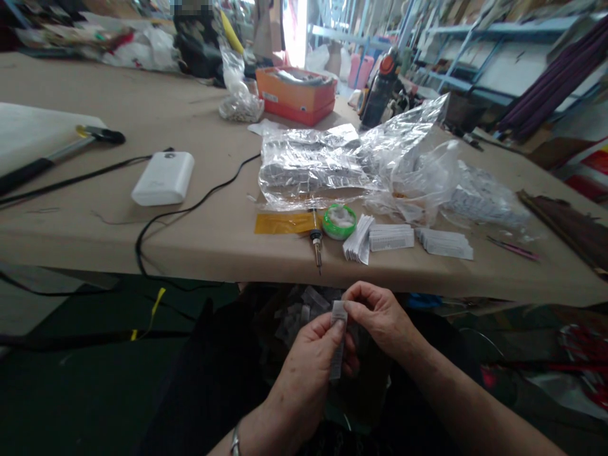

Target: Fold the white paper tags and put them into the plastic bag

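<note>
Left hand (304, 361) and right hand (382, 313) fingers pinch one strip (339, 309) — seemingly unfinished, strip stacks (391, 238) at one o'clock perhaps remaining.

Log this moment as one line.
left hand: holds strip | right hand: at strip's upper end | slips: stacked on table

The left hand (308, 354) shows its back upward, with the thumb pressing forward and the fingers curled below. Just beside it, the right hand (382, 313) makes a pinch with its thumb and bent index finger. The bare left forearm (259, 429) rises from the lower edge; the bare right forearm (460, 383) slants from the lower right.
</note>
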Motion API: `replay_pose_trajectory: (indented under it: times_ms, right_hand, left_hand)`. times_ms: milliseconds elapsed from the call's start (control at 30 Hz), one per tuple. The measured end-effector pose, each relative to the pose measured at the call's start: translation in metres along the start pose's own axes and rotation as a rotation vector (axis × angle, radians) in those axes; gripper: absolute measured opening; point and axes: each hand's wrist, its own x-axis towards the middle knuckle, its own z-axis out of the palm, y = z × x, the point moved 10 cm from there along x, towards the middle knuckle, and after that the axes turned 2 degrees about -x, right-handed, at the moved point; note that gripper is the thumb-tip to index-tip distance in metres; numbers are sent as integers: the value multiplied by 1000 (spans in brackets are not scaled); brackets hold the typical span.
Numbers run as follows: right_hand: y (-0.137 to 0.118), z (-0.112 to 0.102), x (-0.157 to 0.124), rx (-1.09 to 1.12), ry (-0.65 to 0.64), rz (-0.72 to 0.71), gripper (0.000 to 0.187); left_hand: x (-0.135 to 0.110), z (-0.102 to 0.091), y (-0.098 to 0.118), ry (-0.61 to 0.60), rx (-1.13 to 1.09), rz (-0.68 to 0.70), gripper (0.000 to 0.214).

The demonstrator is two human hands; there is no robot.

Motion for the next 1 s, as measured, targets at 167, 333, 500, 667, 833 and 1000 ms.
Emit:
replay_pose_trajectory:
  times_ms: [167, 333, 500, 667, 833, 1000]
  right_hand:
    - [-10, 7, 10, -17, 1, -49, 19]
    - [-22, 13, 20, -77, -3, -110, 17]
    - [-36, 13, 26, -175, 40, -205, 16]
    - [-46, 14, 31, -254, 90, -293, 14]
    - [-48, 13, 31, -282, 110, -326, 14]
    - [-51, 13, 31, -302, 116, -355, 14]
  left_hand:
    - [3, -12, 17, 38, 86, 112, 27]
    - [3, -31, 55, 168, 298, 354, 25]
    - [-1, -37, 86, 277, 440, 544, 21]
    - [-3, -38, 102, 333, 540, 635, 17]
    - [-2, -36, 108, 341, 617, 680, 17]
    - [-2, -34, 110, 335, 626, 698, 16]
